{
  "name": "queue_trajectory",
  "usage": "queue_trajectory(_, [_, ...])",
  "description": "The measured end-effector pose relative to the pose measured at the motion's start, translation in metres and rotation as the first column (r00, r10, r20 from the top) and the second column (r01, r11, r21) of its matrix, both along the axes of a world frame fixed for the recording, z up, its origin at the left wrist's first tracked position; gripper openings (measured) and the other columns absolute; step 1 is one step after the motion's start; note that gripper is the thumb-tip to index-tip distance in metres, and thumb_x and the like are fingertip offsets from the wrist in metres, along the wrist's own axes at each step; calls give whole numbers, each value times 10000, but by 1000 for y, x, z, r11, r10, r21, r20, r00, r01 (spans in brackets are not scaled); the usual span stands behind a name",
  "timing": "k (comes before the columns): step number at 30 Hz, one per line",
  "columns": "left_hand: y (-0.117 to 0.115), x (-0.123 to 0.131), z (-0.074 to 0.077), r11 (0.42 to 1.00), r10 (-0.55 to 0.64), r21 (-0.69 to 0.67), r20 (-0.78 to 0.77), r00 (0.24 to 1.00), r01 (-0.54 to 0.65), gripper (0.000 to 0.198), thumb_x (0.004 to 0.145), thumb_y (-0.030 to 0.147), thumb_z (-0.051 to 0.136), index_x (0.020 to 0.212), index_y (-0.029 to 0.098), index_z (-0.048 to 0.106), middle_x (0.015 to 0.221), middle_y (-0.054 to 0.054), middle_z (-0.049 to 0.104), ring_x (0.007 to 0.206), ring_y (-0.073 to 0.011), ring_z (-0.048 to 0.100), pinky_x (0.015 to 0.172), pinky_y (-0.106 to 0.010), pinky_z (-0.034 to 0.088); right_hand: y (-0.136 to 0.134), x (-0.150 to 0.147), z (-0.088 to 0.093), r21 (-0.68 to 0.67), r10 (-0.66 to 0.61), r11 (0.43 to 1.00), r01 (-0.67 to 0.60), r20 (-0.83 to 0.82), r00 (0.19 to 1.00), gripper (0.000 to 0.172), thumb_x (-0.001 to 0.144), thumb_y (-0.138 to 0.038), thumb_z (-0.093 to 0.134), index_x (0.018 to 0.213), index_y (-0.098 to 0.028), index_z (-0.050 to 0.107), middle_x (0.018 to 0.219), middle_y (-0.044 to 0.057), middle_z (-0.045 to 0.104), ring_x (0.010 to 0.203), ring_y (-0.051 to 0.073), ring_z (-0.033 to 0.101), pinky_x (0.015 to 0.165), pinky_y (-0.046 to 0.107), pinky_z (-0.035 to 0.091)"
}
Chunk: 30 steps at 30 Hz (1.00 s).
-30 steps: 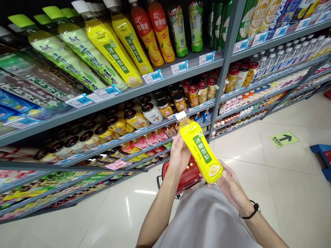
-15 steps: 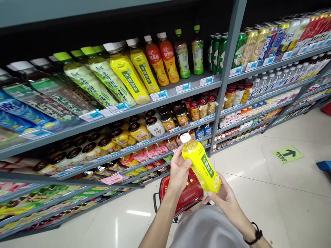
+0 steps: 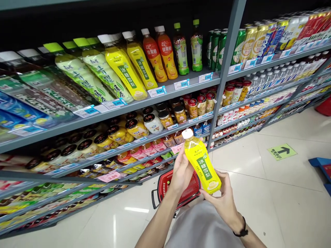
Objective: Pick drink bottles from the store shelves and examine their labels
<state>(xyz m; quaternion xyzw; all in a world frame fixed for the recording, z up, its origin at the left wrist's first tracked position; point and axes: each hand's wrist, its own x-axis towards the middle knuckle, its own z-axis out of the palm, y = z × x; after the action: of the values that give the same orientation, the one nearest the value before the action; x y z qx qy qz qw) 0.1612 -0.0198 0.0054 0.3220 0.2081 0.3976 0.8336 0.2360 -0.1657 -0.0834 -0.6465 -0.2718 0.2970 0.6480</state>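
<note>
A yellow drink bottle [image 3: 203, 165] with a white cap and a green label panel is held tilted in front of me. My left hand [image 3: 183, 170] is closed round its upper side, with the fingers mostly behind it. Around the lower end, my right hand [image 3: 223, 198] grips it between thumb and fingers. The label faces me. Below the bottle, a red shopping basket [image 3: 162, 187] is partly hidden by my left arm and the bottle. Matching yellow bottles [image 3: 126, 74] stand on the upper shelf.
The grey shelf unit [image 3: 165, 90] runs across in front, filled with bottles, jars and cans [image 3: 258, 38]. A green floor sign with an arrow [image 3: 281, 151] lies on the tiles at the right. A blue object [image 3: 319, 168] sits at the right edge.
The bottle has been turned so its label faces me more squarely. My right hand has shifted its hold at the bottle's base. The view has shifted slightly.
</note>
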Motion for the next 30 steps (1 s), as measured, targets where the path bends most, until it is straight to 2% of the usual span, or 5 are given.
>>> queue_trajectory(11, [8, 0, -8, 996, 55, 76, -68, 996, -50, 479, 797, 487, 898, 1209, 280, 769, 1272, -52, 766, 1085, -226, 751, 990, -327, 575, -8, 14, 4, 186, 298, 944, -272, -130, 946, 493, 803, -440, 883, 1127, -243, 569, 1010, 25, 706, 852, 160, 660, 734, 236, 557])
queue_trajectory(17, [11, 3, -6, 989, 64, 139, -22, 998, -60, 561, 704, 496, 957, 1177, 266, 761, 1123, -32, 782, 890, -160, 747, 792, -224, 588, -8, 21, 16, 300, 490, 870, -390, -448, 748, 616, 817, -656, 808, 1197, -195, 657, 876, 58, 737, 528, 108, 589, 468, 205, 461])
queue_trajectory(21, [12, 3, -11, 996, 21, 92, -45, 999, -16, 519, 641, 545, 981, 980, 213, 772, 914, -22, 784, 729, -143, 724, 746, -237, 603, -7, 24, 20, 377, 561, 827, -416, -535, 631, 623, 839, -704, 752, 1135, -157, 720, 834, 90, 761, 457, 98, 586, 422, 182, 427])
queue_trajectory(24, [11, 3, -16, 999, 26, 33, -102, 994, -22, 661, 556, 598, 1002, 1028, 197, 773, 903, -35, 792, 699, -157, 724, 710, -258, 615, -8, 20, 18, 407, 599, 800, -440, -568, 564, 648, 853, -725, 719, 1120, -135, 740, 847, 115, 761, 451, 112, 603, 386, 179, 397])
queue_trajectory(30, [10, 3, -17, 996, 53, -61, -164, 985, -64, 791, 505, 666, 994, 1074, 177, 741, 968, -56, 786, 764, -186, 727, 701, -285, 610, -7, 12, 20, 382, 593, 804, -456, -577, 561, 692, 812, -761, 744, 1073, -121, 742, 952, 161, 767, 517, 133, 664, 393, 175, 414])
